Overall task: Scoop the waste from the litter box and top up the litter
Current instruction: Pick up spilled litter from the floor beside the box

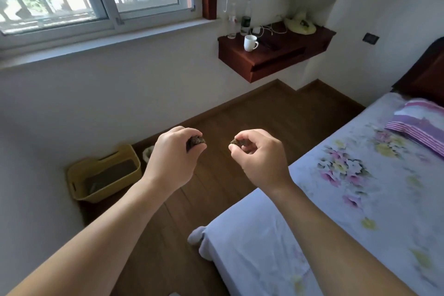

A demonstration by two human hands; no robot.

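Two dark clumps, one per hand. Far left: yellow litter box (103,175) on the floor by the wall, well apart from both hands. Left hand (171,154) fingers pinched on a clump (197,140); right hand (257,151) fingers pinched on another clump (240,142). Look light, crumbly: grip gently around the middle, don't squeeze.

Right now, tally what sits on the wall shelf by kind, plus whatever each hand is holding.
Bottles: 2, a clear bottle and a dark bottle
White mug: 1
Yellowish cloth bundle: 1
White cables: 1 tangle, number unclear
Dark clumps: 2, one in the left hand, one in the right hand
Total: 7
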